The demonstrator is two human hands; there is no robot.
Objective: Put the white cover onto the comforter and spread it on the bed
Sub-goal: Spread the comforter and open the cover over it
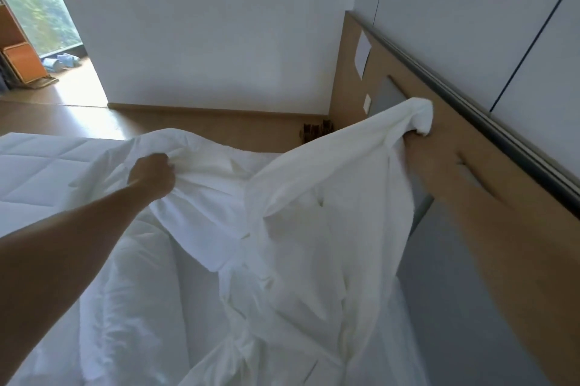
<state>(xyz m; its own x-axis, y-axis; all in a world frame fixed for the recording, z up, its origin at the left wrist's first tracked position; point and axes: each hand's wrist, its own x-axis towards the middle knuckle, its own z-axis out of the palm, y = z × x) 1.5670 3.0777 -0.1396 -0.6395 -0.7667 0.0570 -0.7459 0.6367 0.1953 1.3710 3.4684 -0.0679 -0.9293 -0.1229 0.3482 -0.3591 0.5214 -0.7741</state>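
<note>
Left hand [152, 176]: fingers curled tight, clamped on a bunched fold of the plain white fabric cover [282, 213], held raised over the bed. Right hand [411, 141]: buried in the cover's far corner, close beside the tan wooden headboard [392, 77]; finger state cannot be told. White quilted comforter [40, 165] lies on the bed, partly beneath the cover

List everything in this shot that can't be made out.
Head view, all of it:
Right hand: fingers buried in the bunched cover it holds up.
Left hand: fingertips lost in the cover's folds.
Comforter: how much of it is inside the cover, white on white.
Dark thing in the floor corner: too small, partly behind the cover.
Cover's lower part: cut off by the bottom edge.
</note>
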